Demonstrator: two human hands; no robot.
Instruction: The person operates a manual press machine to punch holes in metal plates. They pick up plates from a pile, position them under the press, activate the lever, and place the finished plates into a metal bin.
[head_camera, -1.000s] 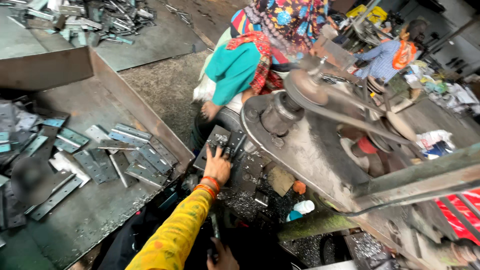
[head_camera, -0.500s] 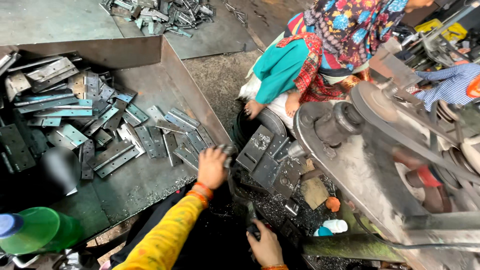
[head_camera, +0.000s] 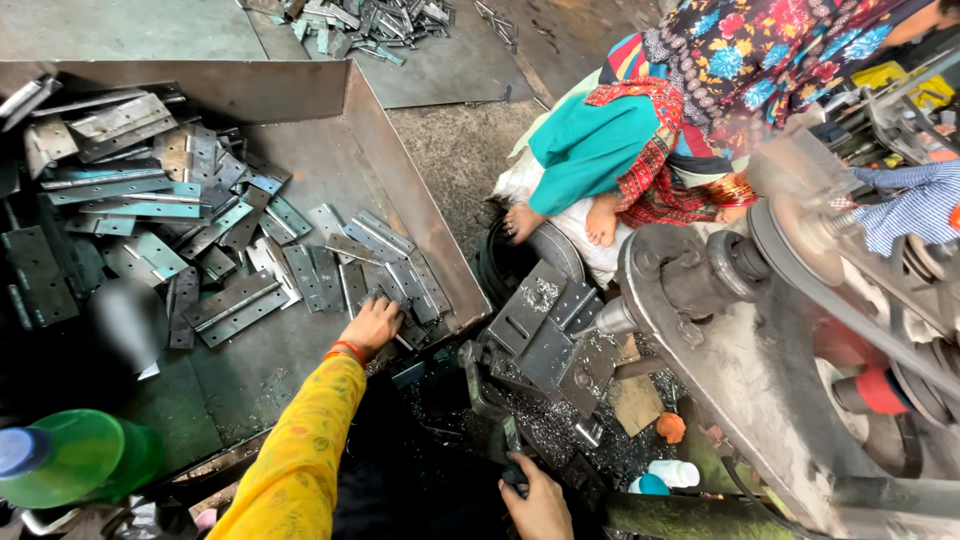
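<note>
Reaching left hand (head_camera: 372, 325) – fingers spread on hinge plates (head_camera: 385, 280); right hand (head_camera: 538, 500) clenched round lever (head_camera: 508, 440).

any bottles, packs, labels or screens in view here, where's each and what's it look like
Green plastic bottle with a blue cap, bottom left corner, lying on its side, blurred.
Small white container, low by the machine base, rounded.
Blue-capped one beside it, partly hidden.
No labels, signs or screens can be made out.

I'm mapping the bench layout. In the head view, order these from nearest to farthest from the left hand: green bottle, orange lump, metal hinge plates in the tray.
From the left hand:
1. Metal hinge plates, under its fingers in the tray.
2. Orange lump, right, beside the machine.
3. Green bottle, bottom-left corner.
The last two are close; ranking tentative.
</note>
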